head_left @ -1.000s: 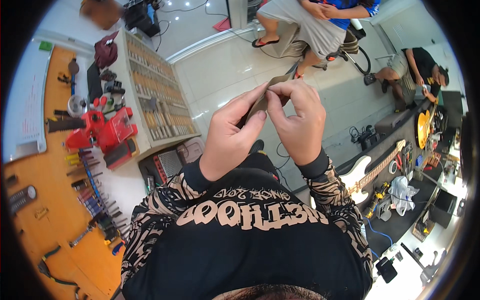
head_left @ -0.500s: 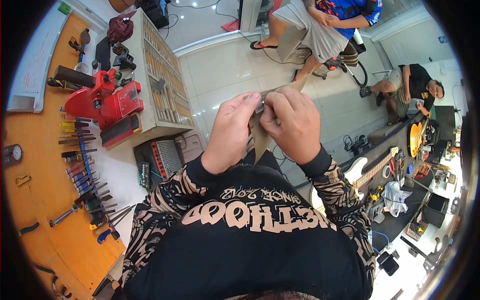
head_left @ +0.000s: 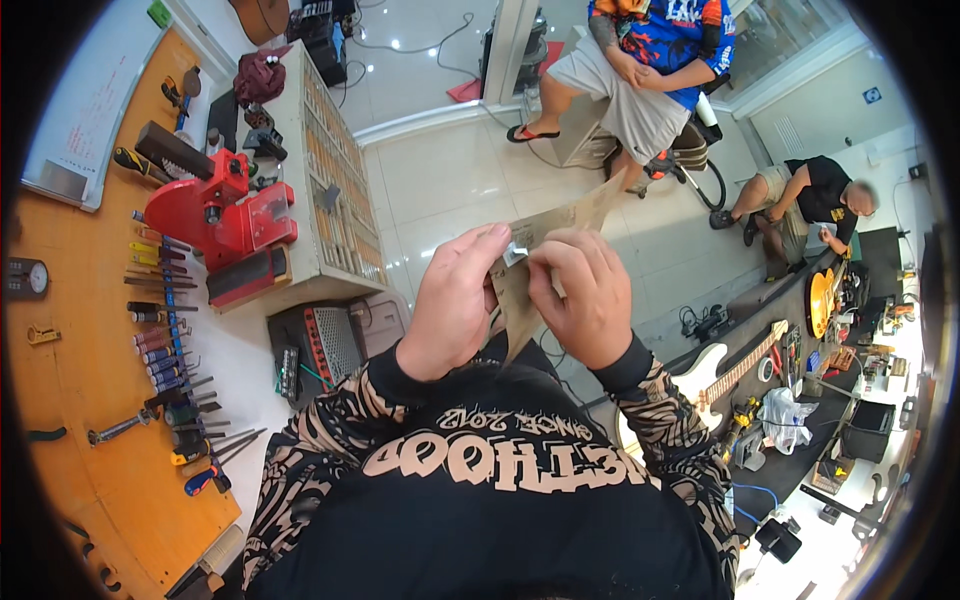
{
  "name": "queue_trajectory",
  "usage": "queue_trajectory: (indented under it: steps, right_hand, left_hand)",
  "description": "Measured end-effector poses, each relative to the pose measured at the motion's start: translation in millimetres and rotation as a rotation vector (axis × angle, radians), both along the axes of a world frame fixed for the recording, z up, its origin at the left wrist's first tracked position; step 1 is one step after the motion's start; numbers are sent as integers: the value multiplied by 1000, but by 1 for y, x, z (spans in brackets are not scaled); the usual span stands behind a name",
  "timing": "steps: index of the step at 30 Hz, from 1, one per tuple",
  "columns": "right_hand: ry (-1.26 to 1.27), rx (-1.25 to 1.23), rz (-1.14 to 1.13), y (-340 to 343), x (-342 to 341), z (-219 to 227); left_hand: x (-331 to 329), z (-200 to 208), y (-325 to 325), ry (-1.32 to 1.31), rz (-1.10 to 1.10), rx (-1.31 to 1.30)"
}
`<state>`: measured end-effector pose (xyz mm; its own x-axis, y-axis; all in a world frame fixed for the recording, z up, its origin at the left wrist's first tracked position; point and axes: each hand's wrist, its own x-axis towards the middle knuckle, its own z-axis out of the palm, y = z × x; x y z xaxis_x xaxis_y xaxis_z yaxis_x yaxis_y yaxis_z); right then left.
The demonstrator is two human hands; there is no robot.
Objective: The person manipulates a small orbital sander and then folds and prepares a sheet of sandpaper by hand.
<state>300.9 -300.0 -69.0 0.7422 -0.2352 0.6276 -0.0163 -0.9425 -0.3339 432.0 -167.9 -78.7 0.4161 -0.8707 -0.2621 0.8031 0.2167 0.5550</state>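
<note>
A stiff brown sheet (head_left: 567, 215), like sandpaper seen from its printed back, is held up in front of my chest. My left hand (head_left: 452, 300) grips its left side, thumb on top and fingers curled behind. At that thumb's tip, against the sheet, sits a small shiny whitish piece (head_left: 515, 254); its kind is too small to tell. My right hand (head_left: 588, 295) is closed in a pinch at the sheet just right of this piece. Its fingers hide what exactly lies between them. The sheet's lower corner points down between my wrists.
To the left, an orange bench (head_left: 90, 360) carries a rack of screwdrivers (head_left: 165, 350) and a red bench machine (head_left: 225, 215). At right, a dark workbench bears a white electric guitar (head_left: 700, 385), tools and a plastic bag (head_left: 787, 420). Two people sit beyond my hands.
Both hands have come slightly lower, and the sheet has turned so more of its printed face shows. The whitish piece is more exposed, with the right fingers drawn slightly off it.
</note>
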Motion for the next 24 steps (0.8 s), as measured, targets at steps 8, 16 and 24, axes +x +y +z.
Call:
queue_trajectory:
  steps: [8, 16, 24]
  right_hand:
    - [27, 209, -7, 12, 7, 9]
    - [30, 101, 23, 22, 9, 3]
    - [-1, 178, -81, 27, 13, 15]
  left_hand:
    - [2, 7, 6, -59, -12, 54]
    - [4, -3, 11, -37, 66, 114]
    - [29, 4, 18, -85, 29, 42]
